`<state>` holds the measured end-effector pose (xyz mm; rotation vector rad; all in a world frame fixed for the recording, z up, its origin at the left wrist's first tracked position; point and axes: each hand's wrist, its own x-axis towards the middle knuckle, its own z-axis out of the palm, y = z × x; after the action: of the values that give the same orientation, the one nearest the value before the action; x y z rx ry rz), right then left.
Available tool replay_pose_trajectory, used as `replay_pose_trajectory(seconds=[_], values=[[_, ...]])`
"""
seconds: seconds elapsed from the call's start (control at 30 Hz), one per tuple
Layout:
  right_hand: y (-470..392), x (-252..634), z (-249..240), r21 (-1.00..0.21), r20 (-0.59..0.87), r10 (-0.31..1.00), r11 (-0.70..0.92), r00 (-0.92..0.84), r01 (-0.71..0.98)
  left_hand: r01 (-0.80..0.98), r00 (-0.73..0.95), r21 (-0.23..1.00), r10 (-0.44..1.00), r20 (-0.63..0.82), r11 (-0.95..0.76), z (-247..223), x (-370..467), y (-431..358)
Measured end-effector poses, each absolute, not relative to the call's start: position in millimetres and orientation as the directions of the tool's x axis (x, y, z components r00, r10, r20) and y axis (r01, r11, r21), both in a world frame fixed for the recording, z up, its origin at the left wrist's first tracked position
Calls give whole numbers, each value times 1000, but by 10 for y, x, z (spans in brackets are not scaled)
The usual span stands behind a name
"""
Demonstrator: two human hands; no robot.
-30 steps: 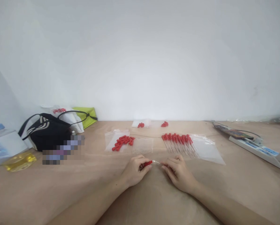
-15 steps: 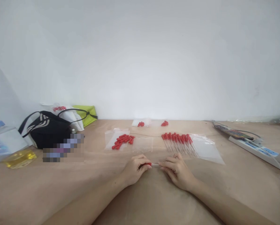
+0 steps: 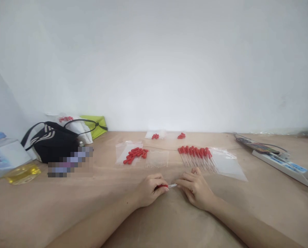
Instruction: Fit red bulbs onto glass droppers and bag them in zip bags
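One head-worn view — looking forward and down across the table point(image 3: 97, 182), wall point(image 3: 154, 69) beyond.

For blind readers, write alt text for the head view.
The left hand holds a red dropper bulb close to a clear tube in the right hand. Beyond, on the tabletop, lie loose red bulbs, clear tubes and a row of red-topped droppers.

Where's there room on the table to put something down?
Bare table lies between the black bag and left hand, and between the right hand and power strip. Beyond the hands it's crowded with red bulbs, thin tubes and red-topped droppers.
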<state>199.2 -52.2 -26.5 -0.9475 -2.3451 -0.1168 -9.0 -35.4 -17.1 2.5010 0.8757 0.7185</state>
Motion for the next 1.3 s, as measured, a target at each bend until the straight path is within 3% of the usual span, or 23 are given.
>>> replay_pose_trajectory(seconds=[0.6, 0.7, 0.87, 0.97, 1.1, 1.2, 1.3], values=[[-615, 1817, -246, -423, 390, 768, 639, -507, 643, 437, 708, 375, 570, 417, -818, -218, -118, -352], [-607, 1809, -227, -378, 396, 758, 649, -519, 660, 434, 716, 322, 539, 444, -841, -211, -116, -323], [-562, 1834, -165, -150, 423, 728, 644, -540, 750, 495, 671, 180, 506, 542, -850, -162, -165, -214], [-401, 1938, -125, -200, 419, 833, 473, -362, 858, 705, 514, 117, 616, 597, -700, -133, -311, -81], [22, 2128, -92, -435, 370, 918, 36, 142, 900, 924, 209, 133, 763, 611, -359, -123, -608, 138], [327, 2185, -115, -459, 337, 895, -114, 292, 881, 978, 39, 149, 827, 561, -148, -124, -783, 242], [491, 2169, -165, -419, 318, 884, -193, 342, 887, 984, -27, 165, 861, 508, -66, -132, -860, 274]])
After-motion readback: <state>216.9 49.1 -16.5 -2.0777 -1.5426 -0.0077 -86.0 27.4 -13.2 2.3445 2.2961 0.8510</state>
